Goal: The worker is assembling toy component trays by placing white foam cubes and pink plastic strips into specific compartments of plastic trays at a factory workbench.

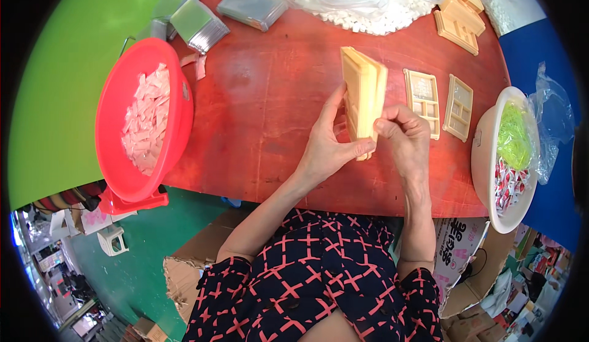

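Above the red table, a stack of pale yellow plastic compartment trays point(363, 90) stands on edge, tilted, between my two hands. My left hand point(328, 146) grips it from the left and below, thumb across its near end. On the right side, my right hand point(406, 138) has its fingers closed in a pinch at the near edge of the stack. Two single trays of the same kind lie side by side just right of that hand: one tray point(423, 101) nearer, the other tray point(459, 107) farther right.
A red basin point(181, 118) of pink wrapped pieces stands at left. At right, a white basin point(485, 152) holds green shredded filler and red-and-white packets. Along the back lie clear plastic cases point(251, 9), white small pieces point(374, 22) under plastic film, and more yellow trays point(457, 32).
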Demonstrator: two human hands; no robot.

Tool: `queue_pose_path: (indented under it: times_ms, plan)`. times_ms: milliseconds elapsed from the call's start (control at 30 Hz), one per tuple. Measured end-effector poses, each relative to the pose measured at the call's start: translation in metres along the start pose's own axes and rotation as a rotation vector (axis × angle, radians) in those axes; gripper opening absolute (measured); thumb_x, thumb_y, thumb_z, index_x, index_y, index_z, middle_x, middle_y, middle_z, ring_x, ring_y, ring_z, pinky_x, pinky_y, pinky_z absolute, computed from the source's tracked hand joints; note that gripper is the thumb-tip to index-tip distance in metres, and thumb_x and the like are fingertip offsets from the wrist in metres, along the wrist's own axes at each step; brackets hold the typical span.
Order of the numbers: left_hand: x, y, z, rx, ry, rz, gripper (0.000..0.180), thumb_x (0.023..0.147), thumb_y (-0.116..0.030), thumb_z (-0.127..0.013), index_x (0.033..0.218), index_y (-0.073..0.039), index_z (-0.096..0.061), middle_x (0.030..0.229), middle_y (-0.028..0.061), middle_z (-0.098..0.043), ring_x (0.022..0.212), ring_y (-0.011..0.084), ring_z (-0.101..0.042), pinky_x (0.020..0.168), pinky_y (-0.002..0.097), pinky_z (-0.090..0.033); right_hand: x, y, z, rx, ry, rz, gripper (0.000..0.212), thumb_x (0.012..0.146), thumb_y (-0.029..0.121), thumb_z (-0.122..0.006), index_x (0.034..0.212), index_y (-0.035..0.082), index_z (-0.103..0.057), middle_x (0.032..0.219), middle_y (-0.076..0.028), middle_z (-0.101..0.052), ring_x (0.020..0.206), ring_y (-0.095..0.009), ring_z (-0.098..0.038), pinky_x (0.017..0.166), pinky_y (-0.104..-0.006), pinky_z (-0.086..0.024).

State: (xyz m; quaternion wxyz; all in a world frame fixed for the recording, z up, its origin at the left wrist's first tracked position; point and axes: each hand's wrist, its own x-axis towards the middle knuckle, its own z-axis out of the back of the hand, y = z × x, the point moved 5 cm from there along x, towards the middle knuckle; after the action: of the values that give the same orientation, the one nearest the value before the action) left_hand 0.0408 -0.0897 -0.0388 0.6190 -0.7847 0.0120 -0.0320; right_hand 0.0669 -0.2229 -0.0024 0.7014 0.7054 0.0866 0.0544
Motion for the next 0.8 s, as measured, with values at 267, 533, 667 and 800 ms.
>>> queue_pose_path:
  times_ms: [267, 533, 667, 800]
  plan:
    - [-0.006, -0.008, 0.025, -0.124, -0.152, 0.023, 0.091, 0.071, 0.002, -0.070, 0.143, -0.008, -0.016, 0.131, 0.0115, -0.038, 0.115, 0.0195, -0.046, 0.092, 0.0323, -0.045, 0.007, 0.004, -0.003, -1.241, -0.297, 0.234, 0.007, 0.077, 0.002, -0.062, 0.084, 0.000, -0.061, 0.072, -0.016, -0.062, 0.061, -0.023, -0.061, 0.055, -0.0316, -0.046]
    - [-0.007, -0.003, 0.016, -0.100, -0.046, 0.051, 0.093, 0.069, -0.002, -0.073, 0.143, -0.004, -0.017, 0.135, 0.0119, -0.036, 0.120, 0.0206, -0.043, 0.098, 0.0362, -0.040, -0.001, 0.007, -0.021, -0.107, -0.042, 0.105, 0.008, 0.079, -0.003, -0.061, 0.087, -0.001, -0.062, 0.076, -0.005, -0.063, 0.069, -0.012, -0.059, 0.062, -0.0253, -0.047]
    - [-0.007, -0.010, 0.023, -0.061, -0.025, 0.026, 0.093, 0.068, 0.000, -0.073, 0.143, -0.004, -0.018, 0.135, 0.0118, -0.038, 0.120, 0.0213, -0.044, 0.099, 0.0368, -0.040, 0.002, 0.000, -0.030, -0.045, 0.053, -0.007, 0.008, 0.081, -0.005, -0.056, 0.085, -0.002, -0.062, 0.076, 0.000, -0.060, 0.072, -0.006, -0.053, 0.065, -0.0214, -0.044]
    - [-0.012, -0.013, 0.033, -0.070, -0.072, 0.026, 0.094, 0.067, 0.001, -0.073, 0.143, -0.004, -0.018, 0.135, 0.0116, -0.038, 0.120, 0.0213, -0.044, 0.100, 0.0368, -0.039, 0.006, -0.001, -0.045, -0.071, 0.109, 0.029, 0.009, 0.080, -0.007, -0.054, 0.083, -0.002, -0.060, 0.074, 0.000, -0.059, 0.069, -0.006, -0.051, 0.063, -0.0212, -0.043]
